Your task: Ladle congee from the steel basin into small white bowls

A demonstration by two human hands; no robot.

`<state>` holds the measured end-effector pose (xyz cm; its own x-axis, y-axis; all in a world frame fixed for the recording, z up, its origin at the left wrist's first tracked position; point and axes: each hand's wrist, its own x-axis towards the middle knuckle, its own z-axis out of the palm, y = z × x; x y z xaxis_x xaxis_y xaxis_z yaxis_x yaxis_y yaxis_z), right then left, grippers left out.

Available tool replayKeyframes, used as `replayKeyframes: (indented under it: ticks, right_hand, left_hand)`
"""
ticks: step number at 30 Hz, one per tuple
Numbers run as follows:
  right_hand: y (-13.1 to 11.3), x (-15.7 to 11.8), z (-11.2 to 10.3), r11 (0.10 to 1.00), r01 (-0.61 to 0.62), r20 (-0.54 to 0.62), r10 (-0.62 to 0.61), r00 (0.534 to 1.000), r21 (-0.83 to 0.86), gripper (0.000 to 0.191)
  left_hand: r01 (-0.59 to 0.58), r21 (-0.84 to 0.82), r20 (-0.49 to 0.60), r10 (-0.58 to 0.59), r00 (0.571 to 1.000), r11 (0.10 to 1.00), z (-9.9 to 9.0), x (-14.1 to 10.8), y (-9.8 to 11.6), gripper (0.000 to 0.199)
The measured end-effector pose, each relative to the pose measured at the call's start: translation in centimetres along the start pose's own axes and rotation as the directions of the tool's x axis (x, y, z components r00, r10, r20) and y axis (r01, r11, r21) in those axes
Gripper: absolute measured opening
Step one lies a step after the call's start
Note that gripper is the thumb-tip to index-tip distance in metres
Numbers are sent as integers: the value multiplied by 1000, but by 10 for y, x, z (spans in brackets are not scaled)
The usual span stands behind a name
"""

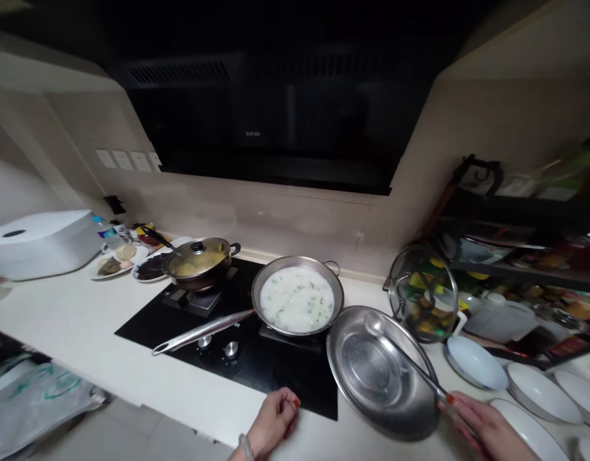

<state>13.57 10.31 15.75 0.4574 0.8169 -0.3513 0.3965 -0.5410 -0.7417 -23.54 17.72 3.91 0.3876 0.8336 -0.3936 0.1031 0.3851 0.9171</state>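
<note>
My right hand (482, 422) is wrapped round the handle of a metal ladle (405, 355), whose bowl end is over the wide stainless steel basin (340, 378) beside the stove. By the front edge of the black hob (295, 378), my left hand (274, 419) has its fingers curled in, with nothing visible in them. A long-handled wok (341, 299) sits on the right burner, holding white soupy food (297, 298) flecked with green bits. Its metal handle (203, 333) points toward the front left.
A lidded pot (198, 282) stands on the left burner, with plates of food (139, 255) beyond it. White bowls (477, 365) line the right side, below a crowded shelf (506, 272). A glass lid (422, 291) leans behind the basin. Overhead hangs a dark range hood (275, 128).
</note>
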Motion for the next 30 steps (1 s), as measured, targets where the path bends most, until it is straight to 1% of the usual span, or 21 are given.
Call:
replayKeyframes:
  ticks: [1, 2, 3, 4, 6, 8, 9, 10, 11, 12, 13, 14, 16, 18, 21, 23, 24, 25, 28, 29, 30]
  right_hand:
    - [-15, -9, 4, 991, -61, 15, 59, 998, 122, 35]
    - [-31, -18, 8, 970, -91, 29, 87, 996, 225, 38]
    - [-48, -24, 13, 950, -88, 53, 76, 996, 299, 41]
    - [-65, -28, 17, 942, -61, 54, 45, 997, 330, 45]
    - [-97, -28, 26, 951, 31, 23, -40, 999, 308, 52]
    - [-123, -19, 35, 966, 214, -19, -214, 977, 146, 55]
    - [-133, -13, 40, 944, 329, -28, -329, 944, 16, 53]
    - [-140, -6, 45, 898, 418, -23, -425, 905, -139, 51]
    - [-146, 2, 51, 829, 471, -12, -497, 867, -300, 48]
    - [-151, 8, 58, 747, 485, 10, -541, 841, -455, 47]
    - [-154, 14, 65, 658, 465, 35, -555, 831, -592, 47]
    - [-156, 19, 71, 572, 427, 59, -550, 833, -700, 48]
    - [-161, 23, 83, 432, 356, 101, -511, 854, -829, 51]
    - [-166, 24, 92, 350, 330, 133, -483, 865, -876, 53]
    - [-173, 24, 99, 304, 344, 167, -484, 859, -888, 53]
    - [-176, 27, 103, 324, 370, 185, -482, 856, -871, 52]
    - [-176, 29, 104, 361, 390, 190, -479, 857, -847, 51]
    - [-176, 33, 106, 421, 415, 192, -478, 857, -806, 49]
    - [-175, 45, 110, 694, 467, 161, -460, 873, -548, 40]
    - [-175, 48, 110, 764, 458, 146, -443, 884, -455, 37]
    - [-175, 51, 110, 809, 441, 136, -423, 896, -388, 34]
  left_hand:
    - [1, -2, 4, -1, 1000, 1000, -9, 0, -2, 41]
    - [2, -2, 10, -2, 1000, 1000, -18, 0, -3, 41]
    - [0, -1, 13, 0, 1000, 1000, -25, 0, -2, 40]
    - [-3, 2, 16, 3, 1000, 1000, -32, -1, -1, 39]
    - [-7, 6, 20, 7, 1000, 1000, -42, -3, 1, 37]
    - [-13, 6, 34, 13, 999, 1000, -49, -5, 3, 35]
    - [-14, 6, 44, 13, 999, 1000, -51, -6, 2, 34]
    - [-13, 7, 57, 13, 998, 1000, -53, -7, 1, 34]
    - [-13, 9, 68, 12, 998, 1000, -55, -9, -1, 34]
    - [-10, 14, 78, 9, 997, 1000, -58, -10, -3, 35]
    - [-7, 19, 84, 6, 996, 1000, -60, -11, -6, 36]
    - [-5, 22, 87, 3, 996, 1000, -63, -12, -8, 37]
    - [-5, 26, 78, 3, 997, 1000, -69, -15, -11, 38]
    - [0, 24, 51, -1, 999, 1000, -75, -18, -13, 39]
    - [4, 4, 1, -4, 1000, 1000, -81, -24, -13, 40]
    - [1, -11, -24, -1, 1000, 1000, -82, -27, -12, 41]
    - [1, -15, -32, -1, 999, 1000, -81, -29, -12, 41]
    - [2, -17, -36, -3, 999, 1000, -80, -30, -12, 42]
    - [16, -11, -48, -16, 999, 1000, -75, -32, -13, 41]
    - [18, -8, -51, -18, 999, 1000, -72, -32, -13, 40]
    - [19, -7, -57, -19, 998, 1000, -70, -33, -14, 39]
